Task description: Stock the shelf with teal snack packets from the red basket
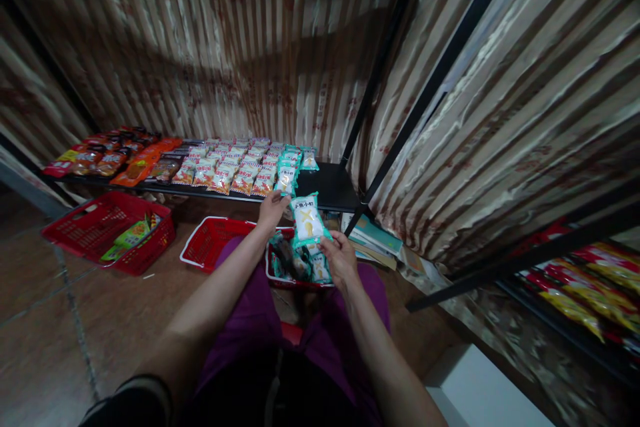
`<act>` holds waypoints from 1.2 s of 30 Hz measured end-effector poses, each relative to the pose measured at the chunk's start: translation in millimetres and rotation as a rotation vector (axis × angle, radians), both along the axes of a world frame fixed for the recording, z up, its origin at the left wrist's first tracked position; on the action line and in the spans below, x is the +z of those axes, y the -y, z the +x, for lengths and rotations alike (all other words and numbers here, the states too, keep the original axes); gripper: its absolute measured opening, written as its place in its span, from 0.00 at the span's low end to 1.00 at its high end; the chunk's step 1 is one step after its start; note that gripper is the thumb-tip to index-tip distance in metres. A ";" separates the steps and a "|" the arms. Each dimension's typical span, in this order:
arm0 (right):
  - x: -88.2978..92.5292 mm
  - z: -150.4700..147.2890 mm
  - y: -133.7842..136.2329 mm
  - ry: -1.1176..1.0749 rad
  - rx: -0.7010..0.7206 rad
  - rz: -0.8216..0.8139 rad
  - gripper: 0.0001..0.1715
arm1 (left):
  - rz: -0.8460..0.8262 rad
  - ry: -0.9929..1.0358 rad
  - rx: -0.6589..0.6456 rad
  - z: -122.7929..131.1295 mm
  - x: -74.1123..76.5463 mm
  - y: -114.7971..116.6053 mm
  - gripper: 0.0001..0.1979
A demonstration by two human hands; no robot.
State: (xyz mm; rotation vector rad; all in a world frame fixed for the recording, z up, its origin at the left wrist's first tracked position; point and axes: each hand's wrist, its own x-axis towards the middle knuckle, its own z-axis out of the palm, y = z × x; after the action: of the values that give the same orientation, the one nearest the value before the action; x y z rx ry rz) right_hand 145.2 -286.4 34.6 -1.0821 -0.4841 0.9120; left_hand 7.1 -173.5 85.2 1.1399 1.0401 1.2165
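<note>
My right hand (341, 257) grips a teal-and-white snack bag (306, 219) by its lower right corner, above a small red basket (300, 285). The bag's printed front faces up. At the shelf's front edge, my left hand (273, 209) has its fingers closed at the lower end of another teal-and-white snack bag (287, 177), close to the held bag's upper left corner; its exact grip is partly hidden. More teal bags (320, 269) lie in the basket between my knees. On the black shelf (330, 185), teal bags form the rightmost rows.
White-and-red snack bags (223, 177) and orange packets (143, 163) fill the shelf leftward. Two other red baskets stand on the floor, one (165, 230) holding green packets (131, 235). Black shelf posts (373, 90) rise at right. Books (375, 233) and a white box (485, 387) are lower right.
</note>
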 end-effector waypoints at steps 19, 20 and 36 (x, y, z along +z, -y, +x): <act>2.8 10.2 12.3 0.354 0.193 -0.034 0.18 | -0.056 -0.122 -0.355 7.7 23.9 -23.0 0.06; 2.5 9.9 12.3 0.329 0.185 -0.034 0.19 | -0.050 -0.115 -0.326 8.7 22.3 -22.9 0.06; 5.1 10.3 16.9 0.345 -0.126 -0.025 0.17 | 0.054 -0.069 -0.319 13.7 18.8 -7.2 0.10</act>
State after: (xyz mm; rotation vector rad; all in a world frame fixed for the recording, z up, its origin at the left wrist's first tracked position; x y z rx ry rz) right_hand 155.5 -303.4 39.6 -1.2857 -0.6818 0.6232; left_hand 20.8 -166.3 104.0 1.3403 0.8407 0.9619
